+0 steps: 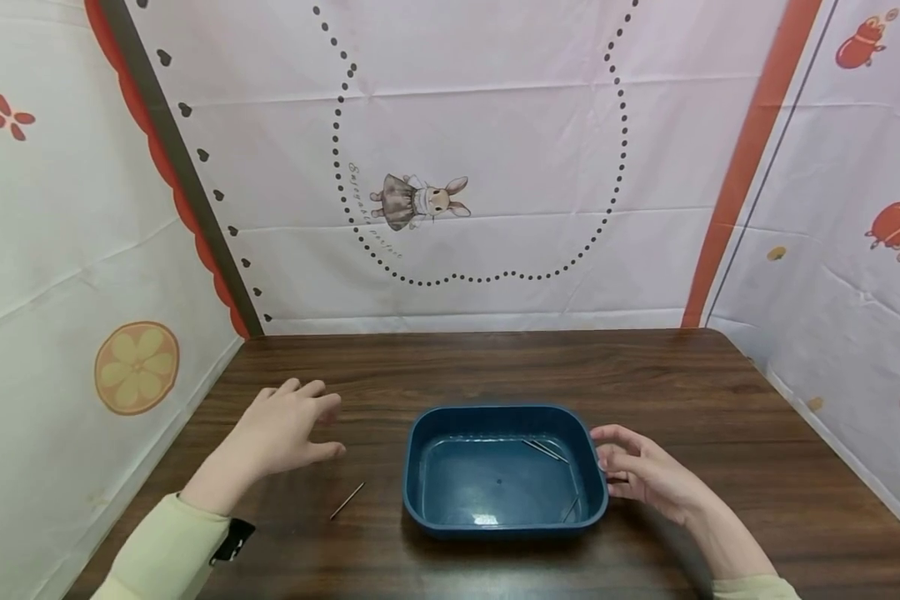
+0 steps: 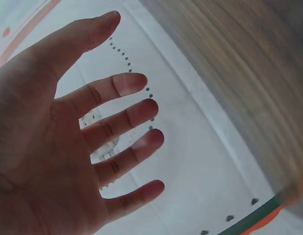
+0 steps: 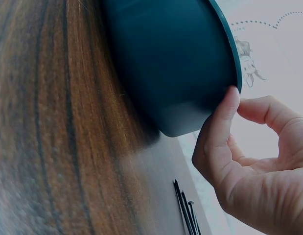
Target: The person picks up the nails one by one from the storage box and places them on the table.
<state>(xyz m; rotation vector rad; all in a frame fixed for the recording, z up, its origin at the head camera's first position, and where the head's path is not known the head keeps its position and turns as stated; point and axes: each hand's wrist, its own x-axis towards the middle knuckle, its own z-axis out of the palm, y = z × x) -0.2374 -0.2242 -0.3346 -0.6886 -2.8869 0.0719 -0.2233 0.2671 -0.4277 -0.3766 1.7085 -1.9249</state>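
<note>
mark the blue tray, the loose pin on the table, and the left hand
blue tray point(image 1: 427, 433): head view, left rim.
pin point(image 1: 347, 501): head view, middle of its shaft, on the table.
left hand point(image 1: 288, 425): head view, back of the hand.

Two bare hands, no rings or gloves. Left hand point(image 1: 285, 429) emerging from a pale yellow-green long sleeve point(image 1: 167, 548) with a soft knit look, a black strap point(image 1: 232, 540) at its cuff. Right hand point(image 1: 645, 475) with bare wrist, a sliver of the same pale sleeve point(image 1: 753, 588) at the bottom edge.
</note>
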